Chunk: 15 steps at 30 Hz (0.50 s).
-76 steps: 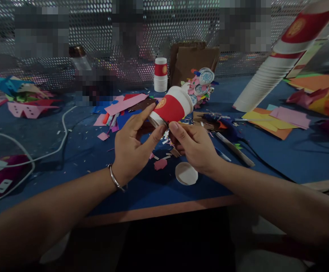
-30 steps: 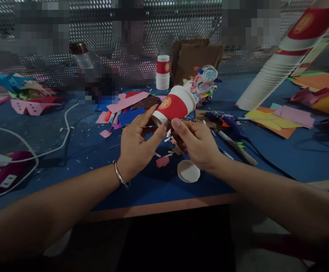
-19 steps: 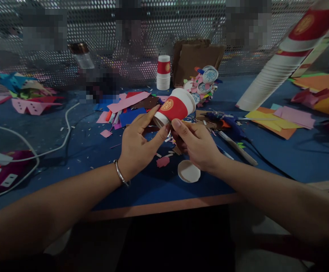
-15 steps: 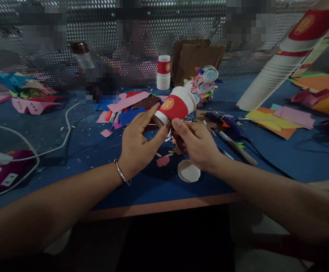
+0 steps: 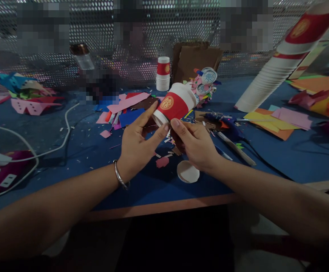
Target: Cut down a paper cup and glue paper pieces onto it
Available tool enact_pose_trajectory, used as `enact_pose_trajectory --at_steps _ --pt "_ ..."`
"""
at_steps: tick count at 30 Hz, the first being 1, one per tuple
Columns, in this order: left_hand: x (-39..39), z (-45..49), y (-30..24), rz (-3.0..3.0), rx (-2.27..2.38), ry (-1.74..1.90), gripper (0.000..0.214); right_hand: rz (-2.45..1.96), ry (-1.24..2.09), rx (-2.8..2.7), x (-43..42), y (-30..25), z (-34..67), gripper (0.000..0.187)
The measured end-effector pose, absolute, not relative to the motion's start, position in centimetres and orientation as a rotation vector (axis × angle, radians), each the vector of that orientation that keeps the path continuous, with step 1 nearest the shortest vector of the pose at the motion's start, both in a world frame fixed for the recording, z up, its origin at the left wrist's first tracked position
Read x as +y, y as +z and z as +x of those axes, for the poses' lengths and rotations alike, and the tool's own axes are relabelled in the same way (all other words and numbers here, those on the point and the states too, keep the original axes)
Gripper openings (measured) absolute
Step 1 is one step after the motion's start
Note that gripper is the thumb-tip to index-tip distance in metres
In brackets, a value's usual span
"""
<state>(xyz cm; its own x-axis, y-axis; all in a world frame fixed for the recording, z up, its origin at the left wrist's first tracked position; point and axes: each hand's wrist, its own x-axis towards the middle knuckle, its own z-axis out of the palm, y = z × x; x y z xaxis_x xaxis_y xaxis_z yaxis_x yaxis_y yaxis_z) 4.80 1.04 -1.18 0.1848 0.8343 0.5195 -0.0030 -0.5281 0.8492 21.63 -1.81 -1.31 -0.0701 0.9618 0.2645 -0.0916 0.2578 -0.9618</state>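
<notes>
A red and white paper cup (image 5: 178, 104) is held tilted above the blue table, its base end turned up and to the right. My left hand (image 5: 141, 141) grips it from the left, thumb and fingers around the lower end. From the right, my right hand (image 5: 194, 141) pinches the lower edge with its thumb; most of its fingers are hidden. Below my right hand, a round white paper disc (image 5: 188, 172) lies on the table near a torn pink paper scrap (image 5: 162, 162).
A tall leaning cup stack (image 5: 269, 75) stands at the right, a shorter cup stack (image 5: 163, 73) at the back. A blue glue gun (image 5: 228, 124) with a black cord lies right of my hands. Coloured paper (image 5: 132, 102) and a white cable (image 5: 68, 117) are at the left.
The cup has tilted slightly in my hands, so more of its printed emblem shows. Both hands keep their hold, and the view has shifted a little.
</notes>
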Motion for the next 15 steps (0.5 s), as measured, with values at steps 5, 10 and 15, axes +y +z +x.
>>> enact_pose_trajectory --at_steps 5,10,15 --pt "1.1 4.8 -1.1 1.713 0.773 1.43 0.065 -0.914 1.131 -1.34 -1.9 -1.0 21.8 0.069" --pt "1.4 4.5 -1.9 1.99 0.738 1.525 0.061 -0.934 1.121 -1.32 -1.9 -1.0 21.6 0.071" --pt "1.3 4.5 -2.2 2.021 0.726 1.564 0.063 -0.933 1.09 -1.325 -2.1 -0.9 21.5 0.073"
